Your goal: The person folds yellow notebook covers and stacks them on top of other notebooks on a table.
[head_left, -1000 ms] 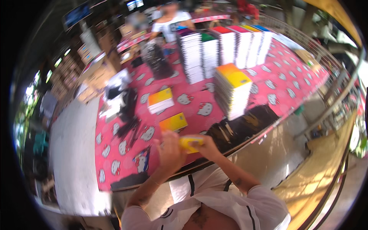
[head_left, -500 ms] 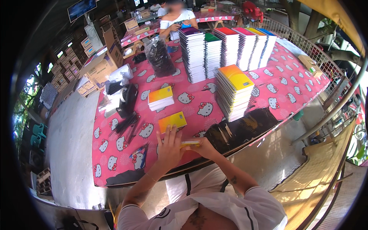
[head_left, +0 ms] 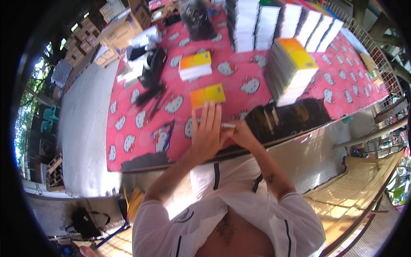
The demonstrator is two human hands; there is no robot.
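Lying flat just above the fingertips at the centre of the frame, a single yellow-and-orange notebook [head_left: 207,94] rests on the red cartoon-print tablecloth [head_left: 128,141], its cover shading from orange at the left to yellow at the right with a small blue mark near its right end. The left hand [head_left: 208,133] is spread wide and flat, fingers pointing up toward the notebook, apparently pressing on something beneath it that I cannot make out. The right hand [head_left: 242,132] is curled close against it, pinching a small pale, tube-like object [head_left: 228,126] between the two hands.

Half a second ago the hands sat lower in the frame and the yellow piece between them showed more plainly; now the view has tipped down and the hands are nearer the notebook.

Up and left lies a short stack of notebooks [head_left: 195,65] of the same colouring. At upper right stands a tall stack [head_left: 292,70], with a row of taller stacks [head_left: 278,23] behind it. Dark plastic bags [head_left: 287,118] lie right of the hands.
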